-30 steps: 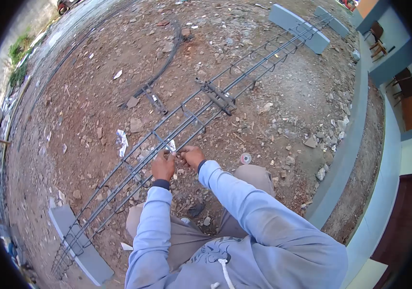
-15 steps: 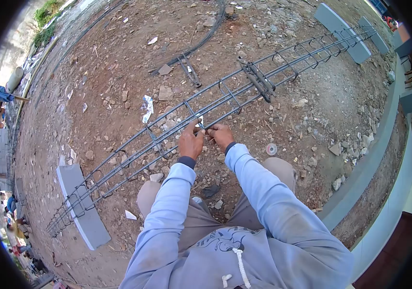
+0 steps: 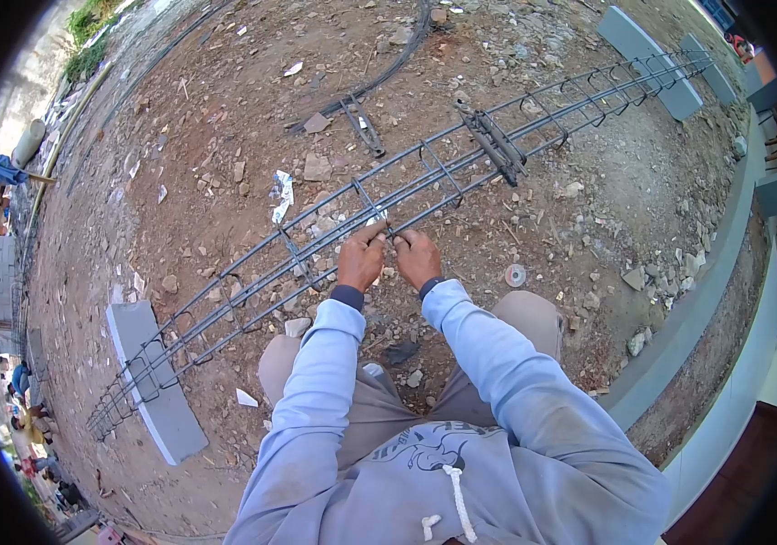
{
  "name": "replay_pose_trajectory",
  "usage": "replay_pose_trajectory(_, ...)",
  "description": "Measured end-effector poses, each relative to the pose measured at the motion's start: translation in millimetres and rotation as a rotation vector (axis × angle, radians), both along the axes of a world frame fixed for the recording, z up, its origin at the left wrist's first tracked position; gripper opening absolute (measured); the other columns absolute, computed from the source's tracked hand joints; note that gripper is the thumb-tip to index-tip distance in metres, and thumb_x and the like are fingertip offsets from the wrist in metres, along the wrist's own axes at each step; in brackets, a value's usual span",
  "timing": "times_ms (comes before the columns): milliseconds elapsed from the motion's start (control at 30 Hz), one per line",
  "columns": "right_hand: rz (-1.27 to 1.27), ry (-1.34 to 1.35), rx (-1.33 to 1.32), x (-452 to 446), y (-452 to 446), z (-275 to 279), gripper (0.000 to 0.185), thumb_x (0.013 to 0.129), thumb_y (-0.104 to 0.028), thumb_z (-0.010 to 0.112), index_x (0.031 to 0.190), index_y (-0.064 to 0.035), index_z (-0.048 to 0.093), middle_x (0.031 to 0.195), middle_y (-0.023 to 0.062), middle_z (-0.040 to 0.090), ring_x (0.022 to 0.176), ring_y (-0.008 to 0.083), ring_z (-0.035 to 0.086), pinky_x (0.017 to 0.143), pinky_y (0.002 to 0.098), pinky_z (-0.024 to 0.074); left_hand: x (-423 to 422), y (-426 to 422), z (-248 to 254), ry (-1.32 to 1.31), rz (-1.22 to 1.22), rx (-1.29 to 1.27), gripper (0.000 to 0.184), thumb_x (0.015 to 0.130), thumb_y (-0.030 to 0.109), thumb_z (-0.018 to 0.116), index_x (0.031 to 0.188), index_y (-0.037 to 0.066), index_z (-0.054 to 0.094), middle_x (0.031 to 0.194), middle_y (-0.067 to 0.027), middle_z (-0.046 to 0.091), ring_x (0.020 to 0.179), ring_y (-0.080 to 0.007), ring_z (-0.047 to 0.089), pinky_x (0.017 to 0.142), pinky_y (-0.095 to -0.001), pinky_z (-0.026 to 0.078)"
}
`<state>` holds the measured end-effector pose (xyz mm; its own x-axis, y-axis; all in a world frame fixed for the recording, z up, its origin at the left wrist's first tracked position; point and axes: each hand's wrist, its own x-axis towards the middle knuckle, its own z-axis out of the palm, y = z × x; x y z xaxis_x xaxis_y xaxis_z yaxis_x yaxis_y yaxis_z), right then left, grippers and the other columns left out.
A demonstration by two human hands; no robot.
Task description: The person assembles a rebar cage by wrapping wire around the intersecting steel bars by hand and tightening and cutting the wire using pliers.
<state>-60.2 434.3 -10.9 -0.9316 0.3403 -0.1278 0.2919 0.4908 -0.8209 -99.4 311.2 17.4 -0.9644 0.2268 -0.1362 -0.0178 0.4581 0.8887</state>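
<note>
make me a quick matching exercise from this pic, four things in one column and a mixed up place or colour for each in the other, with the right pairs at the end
Things
1. left hand
2. ring
3. block
4. rag

Places and colours
A. grey, under one end of the steel cage
B. blue, near the picture's left edge
C. fingers at the near side of the cage
D. on the ground, just beyond the right knee

Pairs: 1-C, 2-D, 3-A, 4-B
</note>
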Motion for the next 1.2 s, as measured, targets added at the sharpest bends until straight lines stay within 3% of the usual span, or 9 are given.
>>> replay_pose_trajectory(200,0.021,0.05,0.005,1.5,2.7,7.4,0.026,0.081,-0.022,0.053,0.093,-0.0026,0.065,0.09,0.0228,0.062,0.088,0.0385,0.058,0.08,0.0451,0.0454,-0.8,-5.7,3.9,-0.013,-0.067,0.029,0.029,0.082,0.008,0.051,0.106,0.001,0.065,0.104,-0.0131,0.066,0.098,-0.0209,0.06,0.088,-0.0294,0.044)
replay_pose_trajectory(400,0.049,-0.08,-0.031,-3.2,9.8,17.6,0.029,0.08,-0.028,0.057,0.087,-0.0021,0.066,0.084,0.0225,0.064,0.082,0.0373,0.061,0.075,0.0435,0.0476,-2.0,-8.0,8.0,-0.003,-0.099,0.002,0.029,0.081,0.013,0.054,0.103,0.0,0.066,0.103,-0.0132,0.066,0.096,-0.0212,0.061,0.087,-0.0297,0.044)
replay_pose_trajectory(533,0.054,-0.196,-0.222,-8.7,12.3,16.3,0.033,0.08,-0.032,0.06,0.085,-0.0013,0.068,0.085,0.0219,0.065,0.082,0.0363,0.062,0.073,0.0425,0.0476,-3.9,-9.0,5.0,-0.022,-0.108,0.029,0.029,0.081,0.015,0.053,0.102,-0.001,0.066,0.101,-0.0137,0.066,0.092,-0.0204,0.061,0.085,-0.0299,0.045)
replay_pose_trajectory(633,0.046,-0.241,-0.111,-12.3,13.4,13.6,0.032,0.08,-0.032,0.062,0.084,-0.0007,0.068,0.084,0.0222,0.065,0.08,0.0368,0.062,0.073,0.0424,0.0476,-5.5,-8.9,2.9,-0.006,-0.112,0.053,0.035,0.084,0.029,0.051,0.098,0.001,0.067,0.096,-0.0182,0.066,0.09,-0.0309,0.062,0.08,-0.0352,0.047)
replay_pose_trajectory(733,0.072,-0.222,-0.088,-17.9,13.5,4.3,0.031,0.081,-0.028,0.063,0.078,0.002,0.066,0.06,0.0137,0.062,0.053,0.0208,0.061,0.055,0.0354,0.0481,-10.9,-7.9,5.5,-0.16,-0.053,0.106,0.04,0.089,0.035,0.054,0.095,-0.002,0.068,0.091,-0.0118,0.067,0.084,-0.0174,0.061,0.078,-0.0286,0.046)
replay_pose_trajectory(767,0.076,-0.215,-0.073,-18.7,13.3,1.1,0.03,0.081,-0.028,0.064,0.076,0.0018,0.066,0.059,0.0134,0.062,0.053,0.0206,0.061,0.054,0.0356,0.0477,-12.3,-6.4,6.8,-0.172,-0.022,0.075,0.046,0.089,0.042,0.055,0.091,-0.001,0.069,0.088,-0.0111,0.068,0.082,-0.0152,0.06,0.077,-0.0273,0.046)
replay_pose_trajectory(967,0.074,-0.188,-0.016,-17.3,14.8,5.3,0.03,0.08,-0.026,0.065,0.068,0.001,0.064,0.056,0.013,0.059,0.052,0.0201,0.06,0.052,0.0367,0.0455,-21.2,-2.4,19.3,-0.319,-0.146,-0.068,0.036,0.088,0.035,0.058,0.085,0.0,0.068,0.081,-0.0055,0.066,0.077,-0.012,0.059,0.074,-0.0265,0.045)
replay_pose_trajectory(1067,0.08,-0.195,-0.074,-20.6,14.7,-0.2,0.03,0.079,-0.026,0.065,0.066,0.001,0.063,0.056,0.014,0.059,0.051,0.0213,0.059,0.053,0.0374,0.0453,-20.4,-6.3,-4.3,-0.313,-0.091,0.313,0.031,0.085,0.031,0.063,0.075,0.002,0.066,0.064,-0.0011,0.058,0.059,-0.0098,0.048,0.057,-0.0273,0.04)
replay_pose_trajectory(1200,0.095,-0.151,-0.013,-18.1,15.4,5.2,0.029,0.079,-0.026,0.065,0.068,0.0004,0.063,0.057,0.0138,0.059,0.052,0.0216,0.059,0.053,0.037,0.0452,-28.2,-4.8,0.5,-0.405,-0.084,0.288,0.028,0.084,0.028,0.065,0.073,0.002,0.064,0.065,-0.0003,0.058,0.058,-0.0092,0.048,0.056,-0.0265,0.04)
